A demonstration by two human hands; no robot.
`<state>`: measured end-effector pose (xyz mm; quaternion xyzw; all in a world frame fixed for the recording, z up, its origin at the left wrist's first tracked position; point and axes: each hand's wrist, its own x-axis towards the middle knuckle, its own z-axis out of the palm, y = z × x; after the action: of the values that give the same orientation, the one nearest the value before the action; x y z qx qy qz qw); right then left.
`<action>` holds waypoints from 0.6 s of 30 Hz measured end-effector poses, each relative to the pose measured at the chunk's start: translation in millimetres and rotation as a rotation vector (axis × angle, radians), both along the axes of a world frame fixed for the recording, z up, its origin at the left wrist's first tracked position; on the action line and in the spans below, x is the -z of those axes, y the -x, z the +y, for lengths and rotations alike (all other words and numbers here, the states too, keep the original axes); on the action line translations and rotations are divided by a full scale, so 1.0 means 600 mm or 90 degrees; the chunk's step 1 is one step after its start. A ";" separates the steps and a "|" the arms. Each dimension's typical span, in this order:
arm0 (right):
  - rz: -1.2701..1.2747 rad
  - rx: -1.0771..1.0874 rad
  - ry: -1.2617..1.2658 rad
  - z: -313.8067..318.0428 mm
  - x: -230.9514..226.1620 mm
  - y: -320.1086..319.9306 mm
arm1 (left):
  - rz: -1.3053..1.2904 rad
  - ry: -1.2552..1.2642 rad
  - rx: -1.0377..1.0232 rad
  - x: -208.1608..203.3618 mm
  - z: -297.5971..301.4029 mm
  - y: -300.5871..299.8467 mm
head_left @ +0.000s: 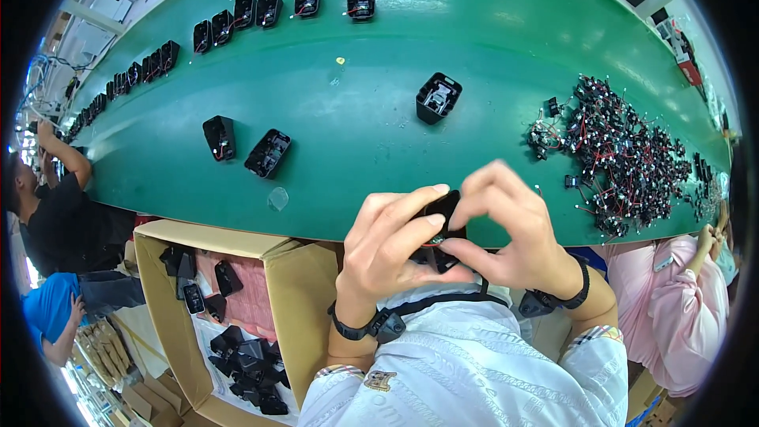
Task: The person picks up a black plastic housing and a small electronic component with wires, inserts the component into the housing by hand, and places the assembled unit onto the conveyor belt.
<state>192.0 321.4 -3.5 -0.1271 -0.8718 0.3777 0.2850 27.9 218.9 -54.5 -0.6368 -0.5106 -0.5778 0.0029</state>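
Observation:
My left hand (389,247) is wrapped round a black plastic housing (444,207) near the table's front edge, its opening toward me. A bit of red wire shows between my fingers. My right hand (510,221) is bent over the same housing, thumb and fingertips at its opening. Whatever the right fingertips pinch is too small and hidden to make out. Just beyond my hands another black housing (439,98) stands on the green table, with pale parts inside it. Two more open housings, one upright (219,138) and one tilted (269,153), lie to the left.
A heap of small black parts with red wires (621,154) covers the table's right side. Housings (269,9) stand in a row along the far left. Below the edge, a cardboard box (296,300) holds black housings. People sit at left (59,221) and right (672,300).

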 end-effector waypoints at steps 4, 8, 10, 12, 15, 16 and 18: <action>-0.088 0.057 0.172 0.000 0.003 -0.001 | -0.040 -0.014 0.001 -0.001 0.003 -0.003; -0.133 -0.025 0.620 0.015 -0.005 0.026 | -0.042 -0.031 0.008 0.015 0.013 0.012; -0.097 0.027 0.657 0.039 0.000 0.041 | -0.076 0.025 0.020 0.020 0.029 0.022; -0.008 0.044 0.520 0.111 0.011 0.079 | -0.063 0.091 -0.034 0.005 0.036 0.039; -0.043 0.117 0.338 0.259 0.013 0.166 | -0.014 0.158 -0.211 0.001 -0.009 0.101; -0.042 0.143 0.292 0.309 0.025 0.197 | -0.014 0.177 -0.303 -0.001 -0.023 0.115; -0.035 0.179 0.225 0.386 0.068 0.244 | -0.002 0.214 -0.437 -0.004 -0.035 0.142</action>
<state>45.7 552.9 -44.4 -0.3054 -0.7730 0.4777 0.2846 -57.2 198.0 -52.2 -0.4198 -0.7816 -0.4523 0.0912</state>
